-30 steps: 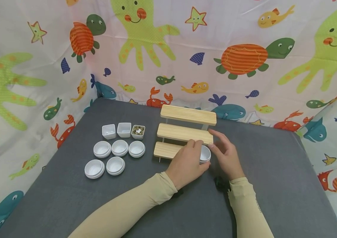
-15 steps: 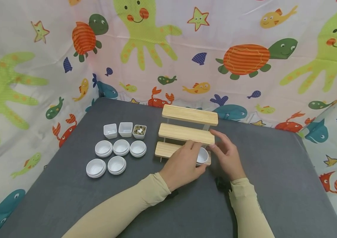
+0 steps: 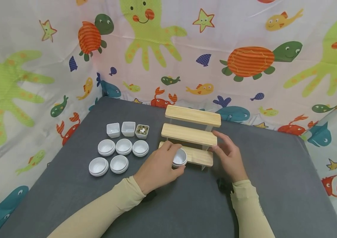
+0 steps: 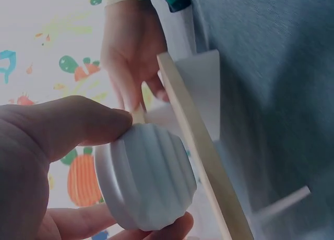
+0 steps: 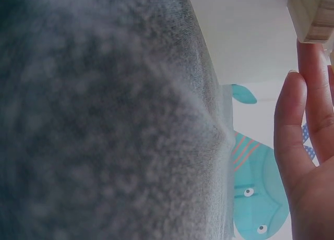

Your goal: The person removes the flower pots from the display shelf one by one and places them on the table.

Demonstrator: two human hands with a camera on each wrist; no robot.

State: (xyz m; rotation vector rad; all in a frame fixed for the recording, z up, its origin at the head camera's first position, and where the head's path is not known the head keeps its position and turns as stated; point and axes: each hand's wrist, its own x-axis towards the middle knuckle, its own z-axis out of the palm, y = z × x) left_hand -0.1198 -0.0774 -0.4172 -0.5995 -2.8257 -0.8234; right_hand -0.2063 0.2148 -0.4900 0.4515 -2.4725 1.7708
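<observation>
A small white round bowl [image 3: 180,156] with a ridged side is held by my left hand [image 3: 157,170] over the left part of the lowest step of a three-step wooden display shelf [image 3: 198,156]. In the left wrist view, thumb and fingers grip the bowl [image 4: 151,177] from opposite sides. Its base is close to the board's edge; whether they touch I cannot tell. My right hand [image 3: 230,160] holds the right end of the middle step, thumb at the front edge and index finger at the back. The right wrist view shows its fingertips against the board end [image 5: 311,18].
Left of the shelf stand several round white bowls [image 3: 119,164] in two rows. Behind them are two square white dishes [image 3: 128,129] and a third square dish [image 3: 142,131] with small greenish bits inside. A patterned sea-animal curtain [image 3: 168,49] surrounds the grey table [image 3: 192,205].
My left hand has moved left along the lowest step with the bowl, uncovering the step's right part. The right hand has stayed at the middle step's end. The head view has shifted slightly.
</observation>
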